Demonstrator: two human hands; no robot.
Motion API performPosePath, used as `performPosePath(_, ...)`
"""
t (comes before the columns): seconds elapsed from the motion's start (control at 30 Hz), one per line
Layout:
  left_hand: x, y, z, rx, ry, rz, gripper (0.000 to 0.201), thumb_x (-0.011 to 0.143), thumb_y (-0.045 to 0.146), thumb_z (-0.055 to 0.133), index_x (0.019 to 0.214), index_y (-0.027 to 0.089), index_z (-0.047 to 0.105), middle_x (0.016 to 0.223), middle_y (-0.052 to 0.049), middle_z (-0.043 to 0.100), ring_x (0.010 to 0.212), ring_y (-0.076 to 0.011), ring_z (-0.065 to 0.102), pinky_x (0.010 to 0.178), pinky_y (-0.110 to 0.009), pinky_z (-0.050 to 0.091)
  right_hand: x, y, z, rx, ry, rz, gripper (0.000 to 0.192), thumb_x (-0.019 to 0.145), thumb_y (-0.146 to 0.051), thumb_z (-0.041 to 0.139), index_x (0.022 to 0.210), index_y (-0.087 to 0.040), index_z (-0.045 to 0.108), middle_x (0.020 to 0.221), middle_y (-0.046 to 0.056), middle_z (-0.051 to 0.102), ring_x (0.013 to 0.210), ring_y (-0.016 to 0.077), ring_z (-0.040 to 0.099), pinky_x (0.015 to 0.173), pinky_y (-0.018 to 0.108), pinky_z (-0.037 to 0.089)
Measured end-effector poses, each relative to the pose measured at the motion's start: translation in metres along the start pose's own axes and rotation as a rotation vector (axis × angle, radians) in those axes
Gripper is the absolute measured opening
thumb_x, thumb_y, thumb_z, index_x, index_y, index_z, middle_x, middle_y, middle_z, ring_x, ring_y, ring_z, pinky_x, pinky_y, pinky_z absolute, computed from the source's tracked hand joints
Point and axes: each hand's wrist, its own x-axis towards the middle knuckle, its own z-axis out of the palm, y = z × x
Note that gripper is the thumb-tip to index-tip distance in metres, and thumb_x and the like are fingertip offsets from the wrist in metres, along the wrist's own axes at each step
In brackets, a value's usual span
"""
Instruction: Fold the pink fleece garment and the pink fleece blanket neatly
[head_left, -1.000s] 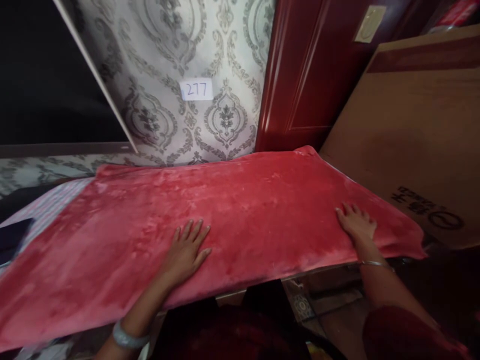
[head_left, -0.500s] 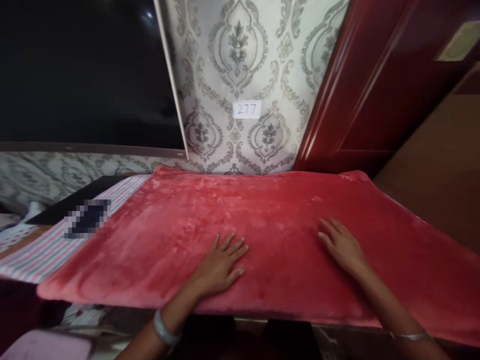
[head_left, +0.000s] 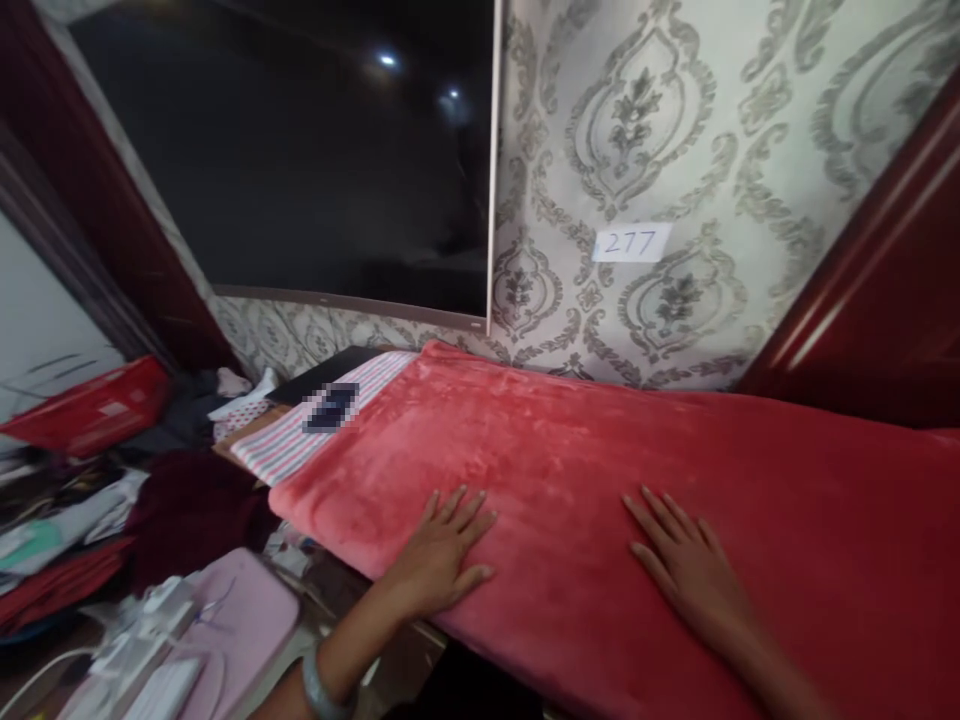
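Left hand and right hand lie flat, fingers spread, gripping nothing. Both press the plush red fleece blanket spread beneath them, near its front edge.

Red plush blanket, soft velvety nap with pale sheen marks, spread flat and wide over a raised surface just below the patterned wall. Near edge draped over the front, left end rounded and lying over a striped cloth, right end running out of view. Pressed from above by 2 flat palms, fingers spread: left hand near the front edge toward the left end, right hand apart from it, further along toward the middle.
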Motion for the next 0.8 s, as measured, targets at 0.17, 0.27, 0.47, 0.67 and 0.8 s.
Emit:
performPosePath(0.17,-0.026,-0.043,-0.013,0.14,0.102,-0.363,0.067,0.094,0.06,0.043,0.153,0.029,0.037,0.162,-0.011,0.029,0.15,-0.0375,0.022,0.116,-0.068,0.018,0.0,0.008,0.013,0.023,0.06,-0.03,0.062,0.092,-0.06,0.031,0.145,-0.035,0.051,0.155,0.005,0.043,0.143,0.0341,0.037,0.109,0.063,0.036)
performPosePath(0.27,-0.038,-0.071,-0.025,0.227,0.14,-0.603,0.066,0.095,0.055,0.043,0.152,0.021,0.041,0.161,-0.016,0.029,0.15,-0.0384,0.023,0.116,-0.067,0.018,-0.001,0.011,0.018,0.046,0.097,-0.042,0.063,0.09,-0.062,0.031,0.143,-0.036,0.053,0.154,0.004,0.045,0.142,0.0354,0.039,0.106,0.064,0.038)
performPosePath(0.47,-0.039,-0.11,-0.048,0.346,0.152,-0.847,0.064,0.096,0.049,0.04,0.148,0.011,0.044,0.158,-0.024,0.034,0.148,-0.0377,0.029,0.115,-0.062,0.023,-0.001,0.016,0.026,0.077,0.136,-0.058,0.063,0.089,-0.062,0.031,0.143,-0.037,0.053,0.151,0.005,0.048,0.138,0.0355,0.044,0.106,0.065,0.038)
performPosePath(0.67,-0.031,-0.136,-0.063,0.228,0.33,-0.882,0.049,0.096,0.029,0.039,0.141,0.011,0.048,0.15,-0.024,0.045,0.14,-0.0354,0.04,0.111,-0.057,0.031,-0.001,0.019,0.03,0.056,0.125,-0.056,0.063,0.09,-0.062,0.029,0.142,-0.036,0.054,0.151,0.005,0.048,0.138,0.0352,0.044,0.104,0.063,0.041)
performPosePath(0.8,-0.044,-0.169,-0.079,0.112,0.389,-0.977,0.036,0.091,0.024,0.043,0.117,0.011,0.064,0.12,-0.022,0.066,0.118,-0.0337,0.059,0.095,-0.045,0.046,-0.003,0.021,0.032,0.039,0.099,-0.073,0.062,0.093,-0.058,0.029,0.146,-0.033,0.049,0.154,0.005,0.044,0.139,0.035,0.044,0.105,0.063,0.039)
